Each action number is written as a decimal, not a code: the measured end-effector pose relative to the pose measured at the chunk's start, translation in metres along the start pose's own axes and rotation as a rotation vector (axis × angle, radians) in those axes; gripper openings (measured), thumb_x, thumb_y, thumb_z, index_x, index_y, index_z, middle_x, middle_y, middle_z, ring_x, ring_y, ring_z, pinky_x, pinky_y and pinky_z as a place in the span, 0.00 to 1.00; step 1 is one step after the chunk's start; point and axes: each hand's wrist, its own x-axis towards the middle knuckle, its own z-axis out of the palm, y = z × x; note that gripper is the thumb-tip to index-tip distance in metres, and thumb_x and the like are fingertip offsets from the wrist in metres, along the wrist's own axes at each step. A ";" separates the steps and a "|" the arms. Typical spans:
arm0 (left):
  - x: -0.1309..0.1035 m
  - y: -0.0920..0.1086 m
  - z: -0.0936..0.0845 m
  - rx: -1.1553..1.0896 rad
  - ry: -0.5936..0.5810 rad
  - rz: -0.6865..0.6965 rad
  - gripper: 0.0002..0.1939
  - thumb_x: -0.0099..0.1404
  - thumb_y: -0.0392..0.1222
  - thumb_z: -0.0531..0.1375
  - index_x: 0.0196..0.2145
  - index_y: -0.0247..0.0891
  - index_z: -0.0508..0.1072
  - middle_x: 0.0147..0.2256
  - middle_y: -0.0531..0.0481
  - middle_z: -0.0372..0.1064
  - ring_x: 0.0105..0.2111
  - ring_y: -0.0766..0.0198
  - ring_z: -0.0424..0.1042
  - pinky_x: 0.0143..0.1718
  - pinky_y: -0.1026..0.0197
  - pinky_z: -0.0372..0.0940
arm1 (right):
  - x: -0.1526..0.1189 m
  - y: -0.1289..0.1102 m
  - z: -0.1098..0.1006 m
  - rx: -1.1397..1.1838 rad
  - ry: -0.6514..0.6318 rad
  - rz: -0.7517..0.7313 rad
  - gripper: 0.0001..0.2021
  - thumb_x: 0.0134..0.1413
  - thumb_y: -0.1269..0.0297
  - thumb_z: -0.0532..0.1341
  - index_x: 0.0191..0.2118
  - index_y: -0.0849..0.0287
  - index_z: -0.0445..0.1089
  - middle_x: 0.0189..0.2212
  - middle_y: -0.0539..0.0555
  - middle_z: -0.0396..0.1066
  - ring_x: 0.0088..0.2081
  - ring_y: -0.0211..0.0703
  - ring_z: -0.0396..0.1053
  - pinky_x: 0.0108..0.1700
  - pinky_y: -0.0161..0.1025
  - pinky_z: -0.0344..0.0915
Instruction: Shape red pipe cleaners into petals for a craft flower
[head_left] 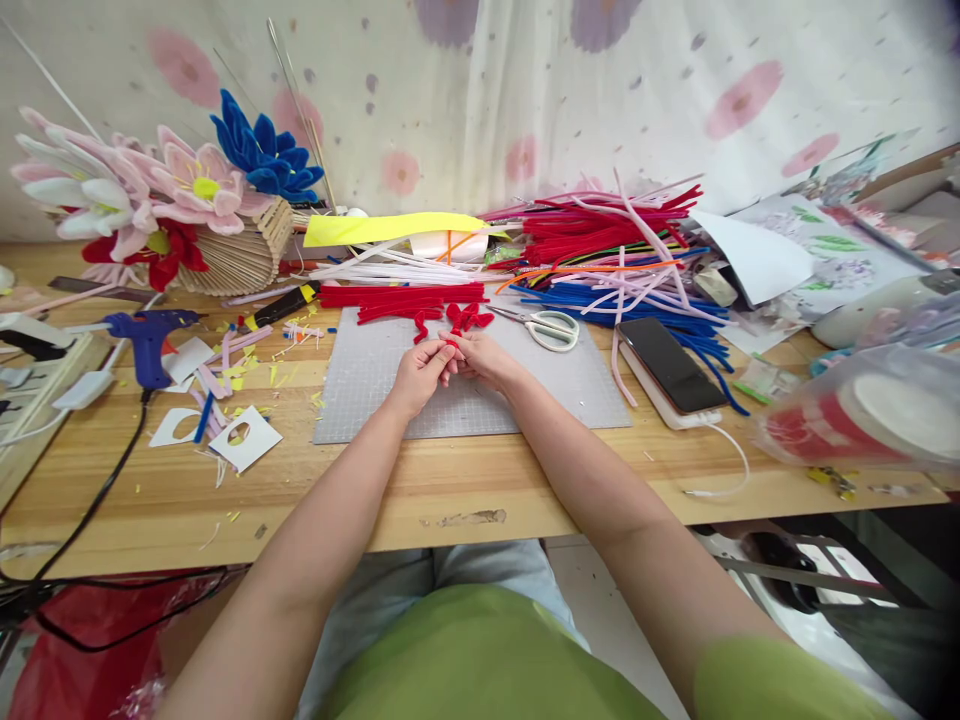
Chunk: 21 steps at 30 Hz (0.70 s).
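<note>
My left hand (421, 376) and my right hand (486, 358) meet over the grey cutting mat (360, 405). Both are closed, fingertips together, on a small piece of red pipe cleaner (451, 344); most of it is hidden by the fingers. Just beyond them lie bent red pipe cleaner shapes (469, 318), partly on the mat. A row of straight red pipe cleaners (409, 297) runs along the mat's far edge. To the right of my hands rest scissors (553, 331) with whitish handles.
Blue glue gun (152, 345), its cord, and paper and pipe cleaner scraps (246, 438) occupy the left. Fuzzy flowers (199, 185) stand behind. Piles of coloured pipe cleaners (607, 230) line the back. A phone (670, 365) and a lidded cup (847, 410) sit at right.
</note>
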 end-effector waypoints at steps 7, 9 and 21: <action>0.002 0.010 -0.015 -0.151 -0.071 -0.156 0.15 0.54 0.50 0.62 0.21 0.35 0.68 0.16 0.56 0.57 0.15 0.74 0.55 0.17 0.68 0.57 | -0.005 -0.002 -0.013 0.019 0.055 -0.079 0.19 0.47 0.50 0.62 0.22 0.59 0.56 0.11 0.40 0.48 0.12 0.24 0.40 0.15 0.27 0.34; 0.003 0.012 -0.020 -0.181 -0.074 -0.177 0.15 0.54 0.48 0.60 0.19 0.35 0.65 0.15 0.57 0.54 0.15 0.75 0.52 0.17 0.68 0.57 | -0.007 -0.003 -0.018 0.025 -0.008 -0.055 0.19 0.46 0.50 0.62 0.22 0.60 0.57 0.11 0.40 0.48 0.13 0.25 0.41 0.15 0.27 0.34; 0.006 0.003 -0.007 0.300 0.421 -0.070 0.27 0.54 0.50 0.62 0.49 0.42 0.59 0.18 0.61 0.57 0.16 0.70 0.60 0.21 0.66 0.62 | 0.003 0.005 0.004 -0.146 0.310 -0.144 0.20 0.49 0.51 0.61 0.18 0.60 0.59 0.10 0.44 0.54 0.14 0.27 0.48 0.18 0.30 0.42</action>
